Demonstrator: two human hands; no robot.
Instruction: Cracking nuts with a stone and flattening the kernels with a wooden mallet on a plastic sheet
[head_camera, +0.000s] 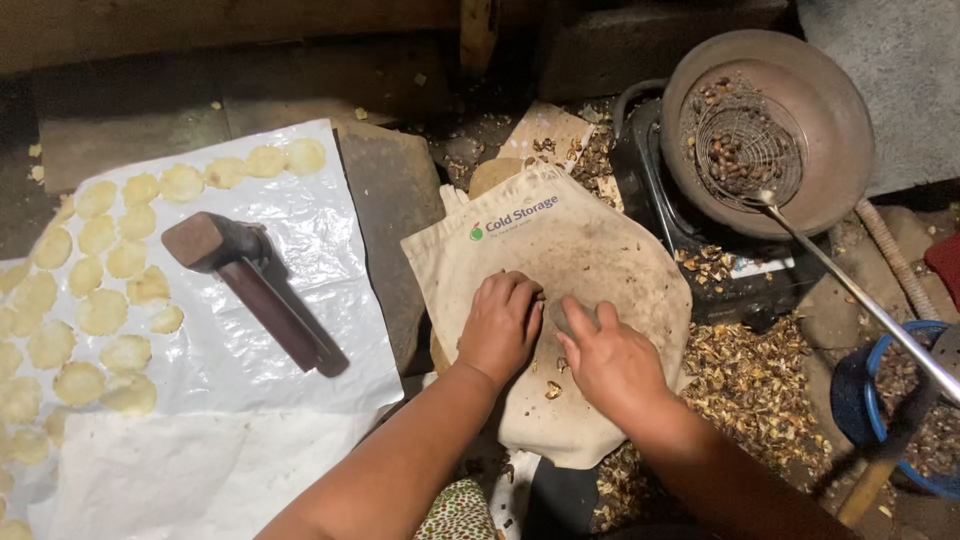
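Note:
A stained beige cloth bag (590, 255) lies draped over a low block in front of me. My left hand (500, 325) rests on the cloth, fingers curled down around something small that I cannot make out. Beside it, my right hand (605, 355) presses fingertips onto the cloth next to the left hand; whether it holds anything is hidden. Small brown shell bits (553, 390) lie on the cloth between and below the hands.
A wooden mallet (255, 285) lies on a white plastic sheet (250, 380) with several flat pale discs (95, 300) at left. At upper right a round pan (830, 110) holds a wire skimmer (745, 145) with nuts. Shell litter (750, 385) covers the ground; a blue basket (915, 420) stands right.

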